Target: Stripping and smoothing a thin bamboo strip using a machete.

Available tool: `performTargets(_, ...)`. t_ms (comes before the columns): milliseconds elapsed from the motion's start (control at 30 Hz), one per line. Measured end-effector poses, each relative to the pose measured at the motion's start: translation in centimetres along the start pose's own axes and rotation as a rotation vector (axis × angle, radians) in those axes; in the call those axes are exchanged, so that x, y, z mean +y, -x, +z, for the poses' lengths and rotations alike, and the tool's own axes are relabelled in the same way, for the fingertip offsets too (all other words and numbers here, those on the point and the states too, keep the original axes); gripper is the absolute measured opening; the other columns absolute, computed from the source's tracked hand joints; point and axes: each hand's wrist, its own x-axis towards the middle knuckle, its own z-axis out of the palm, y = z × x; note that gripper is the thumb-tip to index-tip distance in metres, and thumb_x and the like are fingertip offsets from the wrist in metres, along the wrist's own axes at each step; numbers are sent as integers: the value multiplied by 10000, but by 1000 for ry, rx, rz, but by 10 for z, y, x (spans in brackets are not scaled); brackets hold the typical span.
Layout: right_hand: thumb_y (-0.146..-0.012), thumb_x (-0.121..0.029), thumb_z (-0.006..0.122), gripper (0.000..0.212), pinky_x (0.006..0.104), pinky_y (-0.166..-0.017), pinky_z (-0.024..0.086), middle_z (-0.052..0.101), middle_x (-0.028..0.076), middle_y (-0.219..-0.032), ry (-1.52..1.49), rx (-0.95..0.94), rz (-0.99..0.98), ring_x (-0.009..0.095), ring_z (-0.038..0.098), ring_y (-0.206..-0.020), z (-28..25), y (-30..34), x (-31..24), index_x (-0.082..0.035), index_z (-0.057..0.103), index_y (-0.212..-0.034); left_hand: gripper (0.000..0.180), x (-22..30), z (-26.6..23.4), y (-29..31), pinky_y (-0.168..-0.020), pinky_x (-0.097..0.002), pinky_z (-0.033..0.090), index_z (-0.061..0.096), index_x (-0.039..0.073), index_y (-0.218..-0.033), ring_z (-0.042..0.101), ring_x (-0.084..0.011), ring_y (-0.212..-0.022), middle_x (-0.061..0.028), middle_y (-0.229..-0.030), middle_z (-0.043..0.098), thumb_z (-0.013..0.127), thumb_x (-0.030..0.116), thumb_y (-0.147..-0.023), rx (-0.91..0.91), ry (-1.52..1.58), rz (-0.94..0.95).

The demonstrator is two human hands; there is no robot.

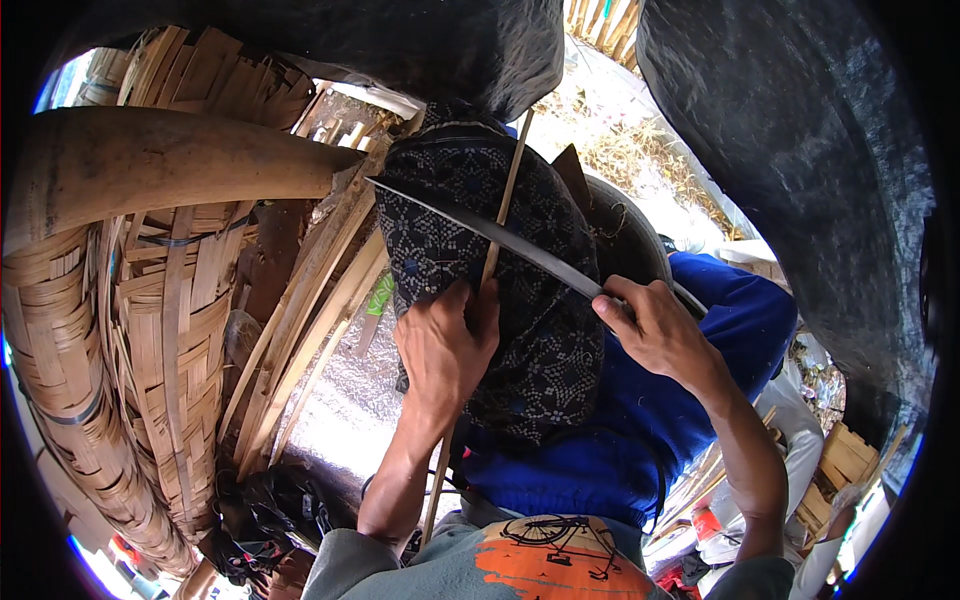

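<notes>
My left hand (pixel 447 345) is closed around a thin bamboo strip (pixel 512 190), which runs from near my body, under the hand, and out past the far side of my knee. In my right hand (pixel 660 330) is a knife (pixel 520 248) with a long, narrow, slightly curved blade. The fingers are wrapped round its handle, which they mostly hide. The blade slants across the strip just beyond my left hand, its tip pointing far left. Beneath both lies a dark patterned cloth (pixel 435 235) draped over my leg.
Woven bamboo sheets (pixel 165 340) stand rolled at the left, crossed by a thick brown pole (pixel 180 165). Long split bamboo pieces (pixel 310 310) lean beside them. Dark sheeting (pixel 800 190) hangs at the far right and top. A round dark container (pixel 625 225) sits behind the cloth.
</notes>
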Motion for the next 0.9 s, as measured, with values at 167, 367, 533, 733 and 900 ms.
performTargets(167, -892, -293, 649, 298, 383, -413, 372, 476, 112, -514, 162, 250, -138, 266, 441, -418, 17, 12, -1, -25, 549, -807, 287, 3, 3, 8, -449, -422, 422, 535, 46, -647, 576, -348, -476, -154, -538, 564, 638, 216, -854, 11, -42, 8)
performTargets(367, -873, -320, 670, 370, 368, -374, 407, 468, 103, -491, 396, 473, -269, 249, 467, -400, 41, 0, 13, -28, 549, -682, 276, 5, 11, 12, -428, -411, 412, 522, 45, -651, 574, -340, -456, -153, -507, 549, 655, 189, -845, 35, -28, -14)
performTargets(533, -860, -330, 683, 387, 368, -359, 420, 454, 96, -463, 311, 368, -128, 250, 477, -390, 38, -10, 6, -27, 560, -654, 284, -1, 14, 15, -423, -411, 410, 522, 41, -643, 568, -345, -439, -150, -474, 530, 659, 187, -844, 84, 16, -29)
performTargets(733, -897, -254, 633, 276, 319, -399, 419, 504, 90, -596, 533, 519, -322, 212, 482, -484, 44, -32, 25, 20, 627, -925, 291, 3, 9, 19, -431, -421, 419, 544, 34, -634, 571, -345, -439, -158, -477, 532, 655, 202, -844, 95, -12, 10)
performTargets(900, -879, -86, 569, 487, 315, -557, 448, 502, 112, -916, 721, 264, -454, 207, 445, -656, 22, -32, 28, -76, 478, -1357, 357, -4, 0, 24, -445, -378, 404, 587, -4, -608, 548, -283, -415, -154, -487, 535, 653, 244, -855, -4, 72, -115)
